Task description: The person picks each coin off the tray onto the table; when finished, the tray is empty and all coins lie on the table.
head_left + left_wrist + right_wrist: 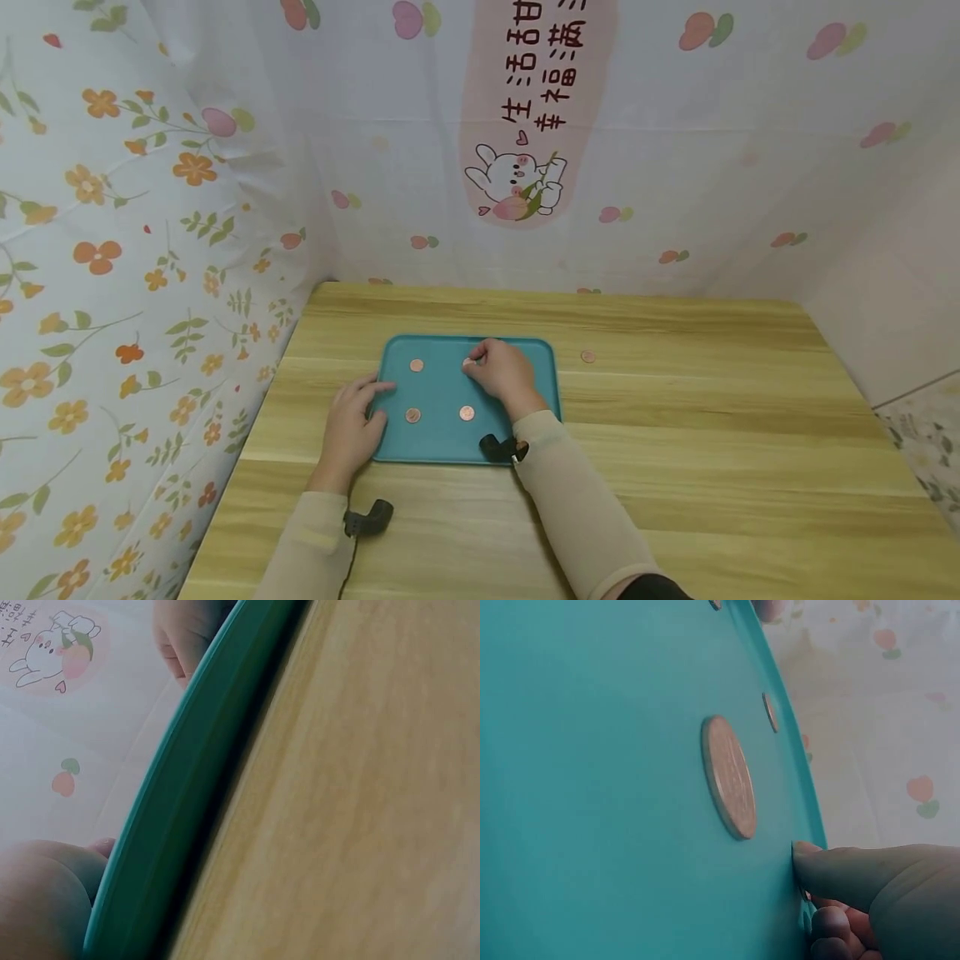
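Note:
A shallow teal tray (442, 446) lies on the wooden table with copper coins on it. My right hand (506, 373) is over the tray's far part and pinches a coin (805, 895) between thumb and fingers, low at the tray surface. Nearest to that hand is a flat coin (467, 412); two more, a back coin (416, 365) and a front coin (412, 415), lie in the tray's left half. My left hand (352, 429) rests at the left rim, its index finger reaching over the edge. In the left wrist view the tray's side wall (165, 810) hides most of its fingers.
One loose coin (587, 357) lies on the table (712, 433) just right of the tray. Behind the table hangs a white curtain (375, 167) with printed hearts and a rabbit; a flowered curtain (150, 292) borders the left side. Both wrists wear small black cameras.

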Available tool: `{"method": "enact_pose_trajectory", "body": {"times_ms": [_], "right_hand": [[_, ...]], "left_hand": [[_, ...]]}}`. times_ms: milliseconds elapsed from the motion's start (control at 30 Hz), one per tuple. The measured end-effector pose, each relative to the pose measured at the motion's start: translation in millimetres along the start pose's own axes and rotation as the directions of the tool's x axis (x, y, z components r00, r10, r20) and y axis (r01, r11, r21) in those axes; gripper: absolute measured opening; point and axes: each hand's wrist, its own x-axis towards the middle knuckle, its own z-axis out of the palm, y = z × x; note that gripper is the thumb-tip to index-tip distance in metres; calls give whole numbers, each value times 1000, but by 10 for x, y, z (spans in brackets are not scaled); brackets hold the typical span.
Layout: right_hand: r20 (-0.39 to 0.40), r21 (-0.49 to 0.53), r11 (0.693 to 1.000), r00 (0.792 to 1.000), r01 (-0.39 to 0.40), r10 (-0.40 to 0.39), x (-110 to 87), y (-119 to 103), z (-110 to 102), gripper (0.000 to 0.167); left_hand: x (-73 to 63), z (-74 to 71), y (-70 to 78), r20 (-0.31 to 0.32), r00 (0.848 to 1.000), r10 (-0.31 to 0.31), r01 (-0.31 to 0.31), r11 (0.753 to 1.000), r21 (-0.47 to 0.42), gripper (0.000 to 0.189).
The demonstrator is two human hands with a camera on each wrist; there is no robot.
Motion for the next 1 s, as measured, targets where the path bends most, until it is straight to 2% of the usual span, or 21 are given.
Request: {"method": "enact_pose_trajectory", "body": {"times_ms": [233,433,833,900,1000], "right_hand": [[-1,-36,999,1000,1,-1,-9,7,18,21],[-37,27,999,999,29,-28,-21,21,52,21],[-170,65,990,979,124,-112,-12,135,94,7],[-167,77,987,978,140,-125,-7,132,85,4],[-115,114,980,982,161,-148,2,135,64,15]], "left_hand": [[1,-1,0,1,1000,7,-7,1000,-4,35],[-3,-13,-15,-6,1000,8,-8,1000,-3,34],[14,29,-8,-9,999,32,-32,999,-10,30],[14,24,-11,-13,999,38,-38,999,-10,30],[10,11,-28,-26,998,48,-48,999,-1,30]]}}
